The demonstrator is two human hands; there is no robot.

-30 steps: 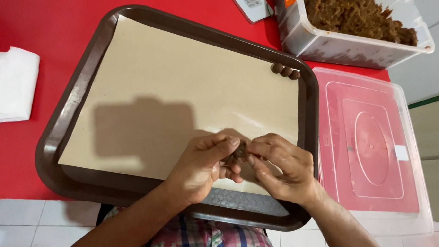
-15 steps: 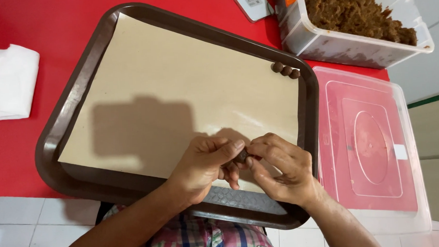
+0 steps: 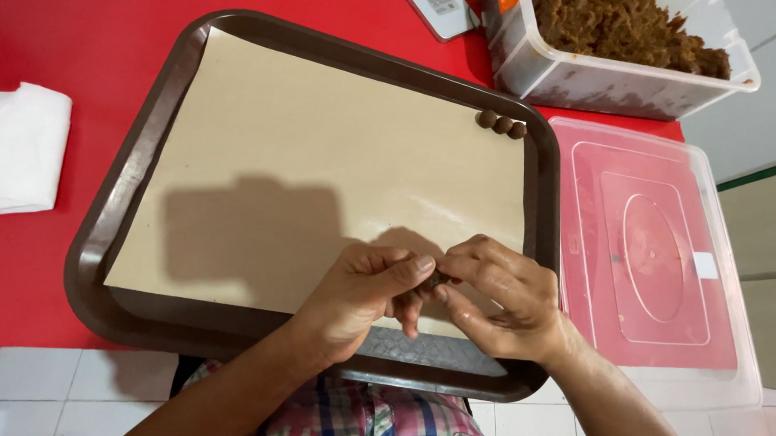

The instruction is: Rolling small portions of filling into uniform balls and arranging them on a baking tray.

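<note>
Head view: on the red surface (image 3: 20, 33), a folded white cloth (image 3: 16, 145) lies far left. The left hand (image 3: 356, 301) and right hand (image 3: 503, 304) meet over the near edge of the brown tray (image 3: 121, 210), fingertips pinched on a small brown lump (image 3: 439, 279); too hidden to tell its axis. Three brown balls (image 3: 501, 125) sit at the tray's far right corner, beside a clear lid (image 3: 656, 260).

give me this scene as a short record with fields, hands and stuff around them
left hand: fingertips pinching a small brown lump
right hand: pinching the same lump
tray: brown, lined with tan paper
finished pieces: three small brown balls at the far right corner
tub: clear, holds brown mix
lid: clear, right of tray
cloth: white, left
</note>
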